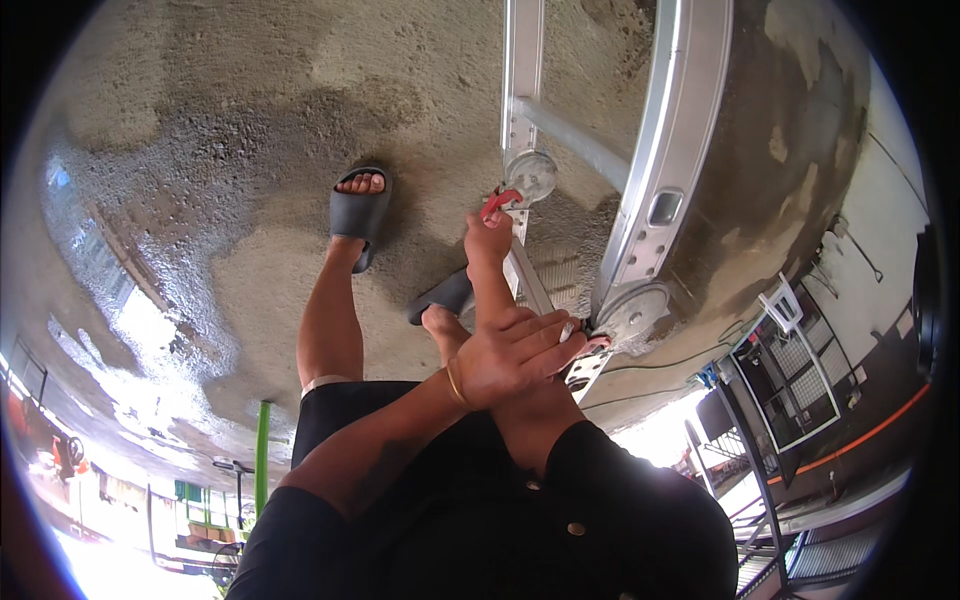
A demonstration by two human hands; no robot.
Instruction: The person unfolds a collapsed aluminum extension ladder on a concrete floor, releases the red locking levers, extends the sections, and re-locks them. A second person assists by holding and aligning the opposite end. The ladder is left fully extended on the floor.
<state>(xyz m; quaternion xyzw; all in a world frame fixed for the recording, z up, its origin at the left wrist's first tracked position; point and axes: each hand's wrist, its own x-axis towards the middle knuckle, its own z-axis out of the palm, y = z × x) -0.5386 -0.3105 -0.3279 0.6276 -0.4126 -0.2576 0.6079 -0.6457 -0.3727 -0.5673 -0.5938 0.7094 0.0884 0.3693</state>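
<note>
Floor [250, 120]: wet concrete.
Frame [665, 160]: long axis runs away from the person.
Right hand [488, 238]: farther, gripping red handle [498, 203].
Left hand [510, 355]: nearer, fingers spread flat near wheel [632, 312].

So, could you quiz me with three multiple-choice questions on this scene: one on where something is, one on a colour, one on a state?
1. Where is the red-handled tool?
A. at the upper round disc
B. lying on the floor
C. under a foot

2. What colour are the sandals?
A. white
B. dark grey
C. green

3. How is the right hand?
A. flat and open
B. closed on the red-handled tool
C. hanging free

Answers:
1. A, its red handle ends right beside that disc.
2. B, both feet wear dark grey slides.
3. B, its fingers wrap around the handle.
</note>
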